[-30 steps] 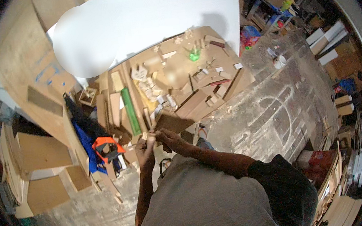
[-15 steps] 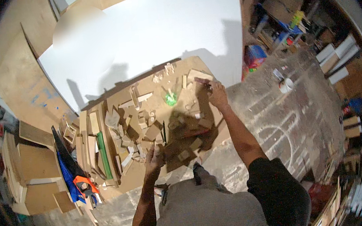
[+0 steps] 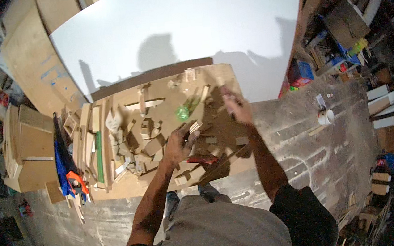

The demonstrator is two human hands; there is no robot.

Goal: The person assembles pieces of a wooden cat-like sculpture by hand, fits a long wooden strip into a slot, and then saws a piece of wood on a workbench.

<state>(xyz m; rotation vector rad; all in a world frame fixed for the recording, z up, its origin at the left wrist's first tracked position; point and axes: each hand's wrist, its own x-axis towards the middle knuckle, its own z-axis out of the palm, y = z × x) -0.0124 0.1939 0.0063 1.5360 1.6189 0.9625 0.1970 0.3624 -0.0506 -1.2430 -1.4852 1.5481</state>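
Over the middle of a wooden worktable [image 3: 113, 193], my left hand [image 3: 176, 147] is closed round a small pale wooden piece [image 3: 195, 127] that sticks out past the fingers. My right hand [image 3: 239, 111] is at the table's right side, smeared by motion, its fingers closed on a dark reddish block [image 3: 225, 92] whose exact kind is unclear. A translucent green bottle-like thing [image 3: 183, 113] stands just beyond my left hand. Nearer to me lies a red-handled tool [image 3: 202, 160], partly in shadow. Small wooden offcuts [image 3: 154, 145] are heaped left of my left hand.
Long wooden strips and a green strip [image 3: 99, 156] line the table's left end. An orange-handled saw [image 3: 75, 180] hangs beside them. Behind the table leans a large white panel [image 3: 178, 25]. A white bucket [image 3: 325, 117] stands on the floor at right.
My left hand has moved forward and right over the table, and the wooden piece in it now shows. My right hand has come slightly nearer with the reddish block. The view has shifted.
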